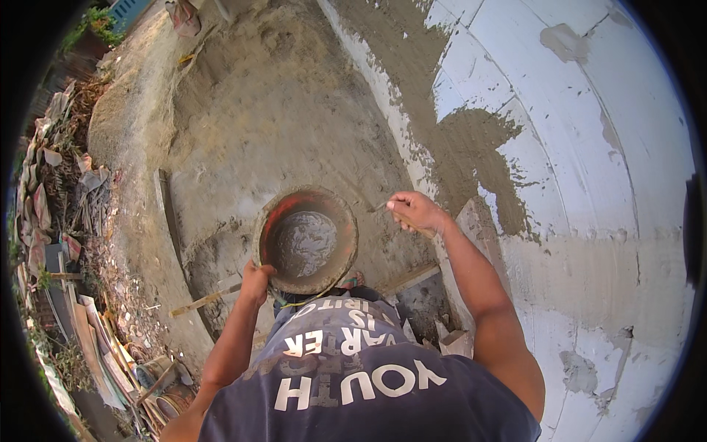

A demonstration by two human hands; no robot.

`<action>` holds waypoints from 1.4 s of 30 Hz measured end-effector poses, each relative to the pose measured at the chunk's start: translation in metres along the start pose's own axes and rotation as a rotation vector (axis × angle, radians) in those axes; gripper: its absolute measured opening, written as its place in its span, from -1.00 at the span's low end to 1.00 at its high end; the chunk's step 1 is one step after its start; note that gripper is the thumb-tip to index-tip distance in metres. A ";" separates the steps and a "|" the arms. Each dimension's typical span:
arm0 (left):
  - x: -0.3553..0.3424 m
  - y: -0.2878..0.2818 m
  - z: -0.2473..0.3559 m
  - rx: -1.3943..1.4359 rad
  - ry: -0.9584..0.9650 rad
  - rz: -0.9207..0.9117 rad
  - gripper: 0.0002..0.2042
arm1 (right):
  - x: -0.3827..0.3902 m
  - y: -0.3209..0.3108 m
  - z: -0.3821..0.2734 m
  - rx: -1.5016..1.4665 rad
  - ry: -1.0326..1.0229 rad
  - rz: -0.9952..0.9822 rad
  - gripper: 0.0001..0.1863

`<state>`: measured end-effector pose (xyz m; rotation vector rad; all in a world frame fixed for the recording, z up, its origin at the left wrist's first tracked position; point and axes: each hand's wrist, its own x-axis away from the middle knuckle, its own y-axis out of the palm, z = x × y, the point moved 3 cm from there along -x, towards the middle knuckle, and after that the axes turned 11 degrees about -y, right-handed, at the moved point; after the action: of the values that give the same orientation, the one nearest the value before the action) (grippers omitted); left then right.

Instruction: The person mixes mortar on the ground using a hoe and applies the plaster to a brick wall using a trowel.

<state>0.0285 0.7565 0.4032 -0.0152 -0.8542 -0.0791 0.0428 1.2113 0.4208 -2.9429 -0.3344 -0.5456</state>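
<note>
My left hand (257, 282) is closed on the near left rim of a round, mortar-crusted bucket (345, 250), reddish on part of its inner wall. Wet grey mortar (305, 239) lies in the bottom. To the right of the bucket, my right hand (414, 214) is closed in a grip around a slim tool that looks like a trowel (379, 208). Its mortar-coloured blade blends into the ground behind it. Beside that hand rises a white block wall (560, 169), partly coated with rough grey mortar (471, 151).
Sandy, mortar-stained ground (294, 96) stretches ahead. A wooden board (206, 300) lies left of the bucket, and another plank (409, 278) is at its right, near my feet. Scrap, boards and debris (96, 346) are heaped along the left. A sack (183, 18) stands far off.
</note>
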 end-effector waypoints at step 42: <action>-0.039 0.077 0.002 -0.155 0.011 -0.296 -0.38 | 0.085 0.122 0.019 0.917 -0.020 0.236 -0.58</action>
<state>0.0072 0.8364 0.3771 -0.0336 -0.8334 -0.4223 0.1558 1.1133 0.4238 -2.0569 -0.1650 -0.2294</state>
